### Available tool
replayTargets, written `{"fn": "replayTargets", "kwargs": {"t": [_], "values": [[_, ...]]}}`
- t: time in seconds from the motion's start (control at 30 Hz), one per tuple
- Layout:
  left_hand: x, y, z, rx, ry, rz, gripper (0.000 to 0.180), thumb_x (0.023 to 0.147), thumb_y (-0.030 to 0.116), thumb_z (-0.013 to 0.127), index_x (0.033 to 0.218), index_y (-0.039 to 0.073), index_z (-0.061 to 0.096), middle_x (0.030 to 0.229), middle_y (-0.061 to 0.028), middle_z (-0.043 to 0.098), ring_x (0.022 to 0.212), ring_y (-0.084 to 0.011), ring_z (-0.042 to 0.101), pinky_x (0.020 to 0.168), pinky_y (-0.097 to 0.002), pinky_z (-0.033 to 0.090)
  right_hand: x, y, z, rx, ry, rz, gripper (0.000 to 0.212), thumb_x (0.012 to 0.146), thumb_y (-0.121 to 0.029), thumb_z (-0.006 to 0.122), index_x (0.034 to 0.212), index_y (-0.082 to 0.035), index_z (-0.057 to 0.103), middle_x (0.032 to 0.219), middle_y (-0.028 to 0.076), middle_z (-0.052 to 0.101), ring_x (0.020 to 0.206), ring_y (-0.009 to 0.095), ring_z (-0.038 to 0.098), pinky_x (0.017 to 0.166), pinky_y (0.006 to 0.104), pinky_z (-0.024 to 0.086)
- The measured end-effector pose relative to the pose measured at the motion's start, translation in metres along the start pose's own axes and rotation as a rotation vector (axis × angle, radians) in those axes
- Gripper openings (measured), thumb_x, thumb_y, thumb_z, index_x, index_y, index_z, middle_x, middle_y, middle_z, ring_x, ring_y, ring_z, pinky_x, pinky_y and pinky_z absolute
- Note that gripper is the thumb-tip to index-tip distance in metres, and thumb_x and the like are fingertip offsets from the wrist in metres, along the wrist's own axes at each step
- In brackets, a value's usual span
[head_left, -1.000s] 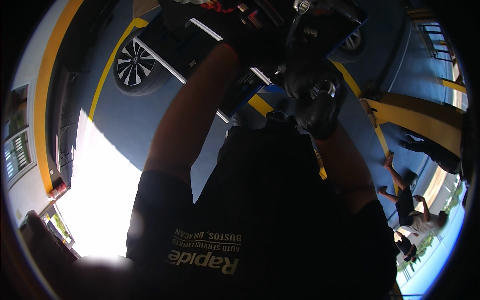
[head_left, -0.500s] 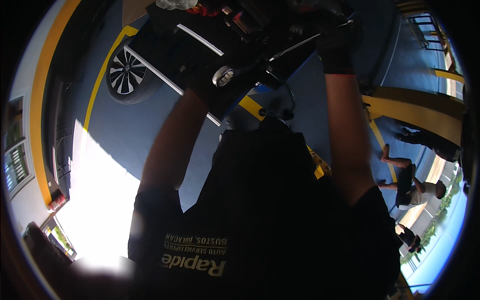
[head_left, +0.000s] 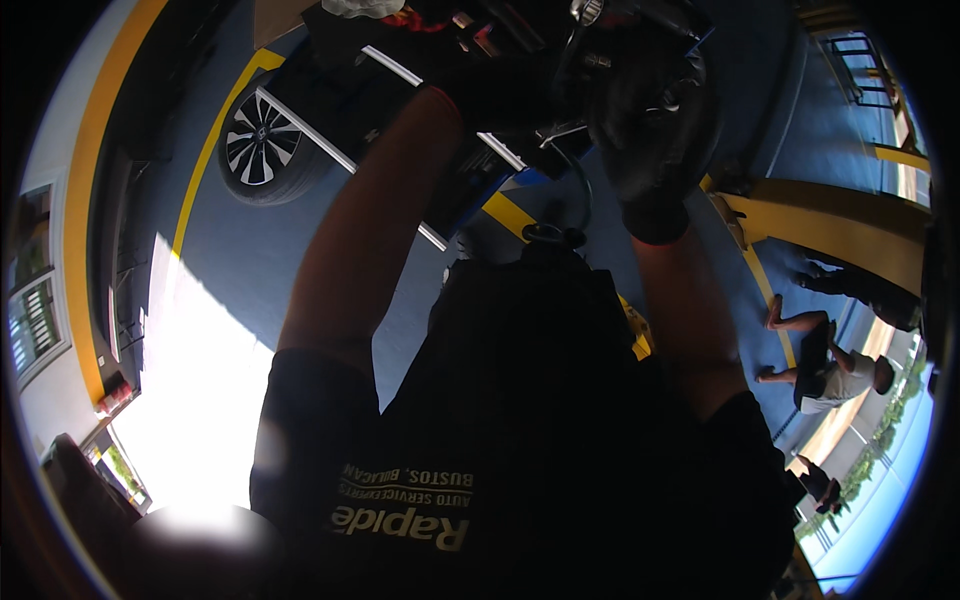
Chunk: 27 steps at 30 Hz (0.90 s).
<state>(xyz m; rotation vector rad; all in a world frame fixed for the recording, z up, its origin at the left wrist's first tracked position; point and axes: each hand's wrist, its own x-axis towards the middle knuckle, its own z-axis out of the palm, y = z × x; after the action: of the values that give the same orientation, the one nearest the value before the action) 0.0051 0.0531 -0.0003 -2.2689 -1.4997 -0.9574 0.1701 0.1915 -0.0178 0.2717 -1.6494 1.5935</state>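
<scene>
My left hand [head_left: 525, 92], in a black glove, reaches to the right over a dark tool cart. Its fingers are mostly lost in shadow but look closed round a ring wrench; the wrench's shiny end [head_left: 587, 11] sticks up past them at the top of the view. Beside it my right hand [head_left: 650, 140], gloved in black too, is raised with its back toward me and its fingers curled. Small glints of metal show by those fingers, but what they hold is hidden. The cart's silver rails [head_left: 305, 130] run beneath my left forearm.
A car wheel [head_left: 262, 145] with a spoked rim rests on the blue floor [head_left: 240, 240] at left. Dark tools and a red item [head_left: 405, 18] lie at the top. A yellow lift arm [head_left: 830, 225] stands at right, with a seated person [head_left: 840, 375] beyond. A thin hose [head_left: 588, 185] hangs below my hands.
My left hand has moved right and up with the wrench, whose shiny end now points upward. My right hand has come down and nearer, beside the left.
</scene>
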Motion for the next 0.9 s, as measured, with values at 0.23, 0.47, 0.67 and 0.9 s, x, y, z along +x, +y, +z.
{"fn": "replayTargets", "kwargs": {"t": [0.23, 0.47, 0.67, 0.9], "values": [[0.022, 0.011, -0.028, -0.631, -0.483, -0.917, 0.057, 0.095, 0.028, 0.069, 0.145, 0.006, 0.055, 0.115, -0.0173, 0.073, 0.102, -0.0256, 0.073, 0.088, -0.0368, 0.059, -0.046, -0.031, 0.011, -0.102, -0.195, 0.188, 0.022, 0.098, -0.014, 0.061, 0.115, 0.000, 0.061, 0.113, 0.016, 0.066, 0.098, 0.029, 0.066, 0.086, 0.0452, 0.054], [0.000, 0.003, -0.004, -0.225, -0.437, -0.587, 0.020, 0.096, 0.022, 0.069, 0.103, 0.004, 0.075, 0.091, -0.0088, 0.075, 0.087, -0.0198, 0.074, 0.077, -0.0348, 0.059, -0.038, -0.064, 0.064, -0.386, -0.489, -0.099, 0.022, 0.090, -0.024, 0.073, 0.097, -0.004, 0.069, 0.101, 0.009, 0.069, 0.088, 0.024, 0.070, 0.084, 0.0417, 0.056], [-0.012, 0.028, 0.000, -0.284, -0.206, -0.569, 0.021, 0.096, 0.022, 0.069, 0.107, 0.004, 0.073, 0.101, -0.0103, 0.074, 0.086, -0.0207, 0.073, 0.076, -0.0339, 0.060, -0.018, -0.043, 0.049, 0.019, 0.008, 0.117, 0.031, 0.109, -0.027, 0.046, 0.092, -0.003, 0.057, 0.071, 0.006, 0.059, 0.055, 0.015, 0.056, 0.051, 0.0282, 0.045], [-0.055, 0.071, 0.034, -0.437, -0.025, -1.008, 0.029, 0.095, 0.020, 0.070, 0.122, 0.009, 0.069, 0.106, -0.0118, 0.074, 0.097, -0.0253, 0.074, 0.081, -0.0366, 0.060, 0.087, 0.062, -0.026, 0.440, 0.679, 0.781, 0.044, 0.106, -0.053, 0.046, 0.090, -0.014, 0.060, 0.068, 0.002, 0.057, 0.052, 0.015, 0.048, 0.048, 0.0313, 0.041]]}}
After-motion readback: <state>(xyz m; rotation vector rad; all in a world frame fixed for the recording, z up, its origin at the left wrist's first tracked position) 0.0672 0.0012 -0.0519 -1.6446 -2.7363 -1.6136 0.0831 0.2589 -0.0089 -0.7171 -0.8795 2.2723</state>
